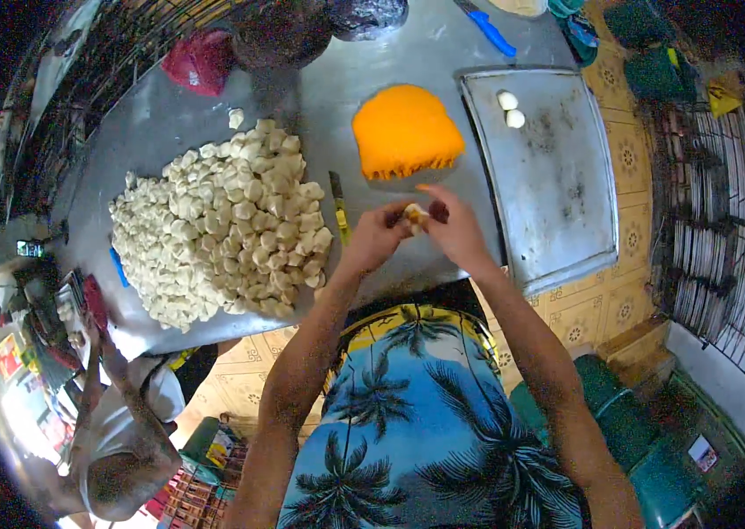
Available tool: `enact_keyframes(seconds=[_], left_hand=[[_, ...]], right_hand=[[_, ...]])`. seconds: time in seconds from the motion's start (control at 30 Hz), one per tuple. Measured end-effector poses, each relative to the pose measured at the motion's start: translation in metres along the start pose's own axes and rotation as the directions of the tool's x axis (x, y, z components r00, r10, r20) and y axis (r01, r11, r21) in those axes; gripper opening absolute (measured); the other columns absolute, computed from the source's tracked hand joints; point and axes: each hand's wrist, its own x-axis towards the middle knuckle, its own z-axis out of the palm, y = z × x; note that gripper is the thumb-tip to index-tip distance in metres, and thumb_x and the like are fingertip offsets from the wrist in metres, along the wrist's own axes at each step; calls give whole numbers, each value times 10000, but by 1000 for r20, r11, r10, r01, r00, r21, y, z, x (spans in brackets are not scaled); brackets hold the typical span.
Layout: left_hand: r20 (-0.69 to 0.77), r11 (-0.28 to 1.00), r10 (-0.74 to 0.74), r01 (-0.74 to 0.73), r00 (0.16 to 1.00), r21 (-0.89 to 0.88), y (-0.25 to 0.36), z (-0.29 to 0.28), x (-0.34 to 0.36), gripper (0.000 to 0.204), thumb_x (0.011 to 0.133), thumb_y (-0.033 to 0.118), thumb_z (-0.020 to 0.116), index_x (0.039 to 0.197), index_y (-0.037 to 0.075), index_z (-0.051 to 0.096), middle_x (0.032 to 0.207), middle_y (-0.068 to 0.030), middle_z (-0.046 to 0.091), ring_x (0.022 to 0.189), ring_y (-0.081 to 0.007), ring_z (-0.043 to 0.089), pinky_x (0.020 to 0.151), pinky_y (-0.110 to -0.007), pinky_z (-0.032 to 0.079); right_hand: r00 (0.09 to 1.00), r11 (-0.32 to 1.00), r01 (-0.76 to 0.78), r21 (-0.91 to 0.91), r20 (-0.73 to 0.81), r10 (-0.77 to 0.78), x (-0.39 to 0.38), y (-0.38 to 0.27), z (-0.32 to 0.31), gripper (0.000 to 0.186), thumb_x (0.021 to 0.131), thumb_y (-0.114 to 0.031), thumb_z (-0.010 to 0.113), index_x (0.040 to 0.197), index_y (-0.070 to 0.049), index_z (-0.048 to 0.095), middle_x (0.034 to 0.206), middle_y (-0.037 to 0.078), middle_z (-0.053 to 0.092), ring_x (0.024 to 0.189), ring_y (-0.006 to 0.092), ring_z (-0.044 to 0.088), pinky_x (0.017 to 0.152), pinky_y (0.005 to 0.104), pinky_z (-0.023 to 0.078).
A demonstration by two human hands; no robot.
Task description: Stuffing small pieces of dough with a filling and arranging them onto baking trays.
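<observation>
In front of me, my left hand [374, 238] and my right hand [455, 233] come together, fingers closed round a small piece of dough [416, 212] with some orange showing on it. The fingers partly hide the dough. Just beyond them lies a smooth orange mound of filling [406, 130] with a ragged near edge. To the left is a large heap of pale dough pieces [223, 220]. Between heap and filling rests a narrow tool with a yellow handle [342, 216]. Two round white dough balls [511, 110] sit on the metal tray [558, 203] at the right.
The metal table [328, 97] holds everything. At its far side are a red bag [199, 62], a dark round bundle [280, 33] and a blue-handled tool [491, 33]. Another person [121, 423] is at the left edge. Stacked trays [707, 229] stand at the right.
</observation>
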Motion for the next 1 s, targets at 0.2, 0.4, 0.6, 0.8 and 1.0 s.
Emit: enact_keyframes(seconds=[0.2, 0.4, 0.6, 0.8, 1.0], left_hand=[[-1, 938, -156, 148, 988, -312, 19, 10, -3, 381, 964, 152, 688, 1290, -38, 636, 1094, -64, 727, 981, -149, 662, 910, -309, 538], [-98, 986, -52, 67, 994, 152, 16, 31, 6, 368, 961, 217, 696, 1244, -16, 669, 1034, -87, 743, 923, -160, 677, 843, -346, 546], [-91, 843, 130, -62, 987, 534, 23, 42, 5, 307, 942, 218, 686, 1209, 67, 705, 1024, -142, 739, 892, -292, 714, 820, -397, 551], [-27, 725, 182, -116, 983, 679, 10, 39, 10, 358, 947, 182, 672, 1293, 91, 664, 1055, -181, 717, 944, -371, 690, 799, -444, 550], [-48, 681, 404, -265, 914, 682, -14, 62, -13, 608, 909, 154, 710, 1467, 79, 481, 1147, -213, 678, 979, -392, 676, 795, -466, 569]], right_hand=[[954, 923, 293, -249, 137, -266, -4, -2, -17, 290, 822, -77, 753, 1111, -61, 737, 925, 159, 669, 880, 326, 668, 784, 416, 535], [929, 901, 305, -309, 303, -211, 37, 23, -36, 200, 841, -151, 738, 1012, -49, 745, 940, 179, 641, 972, 371, 638, 825, 457, 512], [939, 910, 280, -304, 284, -194, 31, 45, -42, 148, 857, -133, 760, 961, -29, 740, 831, 153, 658, 763, 324, 652, 713, 406, 521], [974, 977, 83, -195, 223, -39, 12, 55, -30, 247, 883, -155, 760, 1051, 24, 734, 956, 162, 735, 808, 177, 686, 738, 351, 537], [994, 978, -66, 197, 103, 46, -3, 54, -16, 208, 892, -161, 712, 995, 18, 744, 965, 190, 734, 866, 320, 719, 751, 397, 552]])
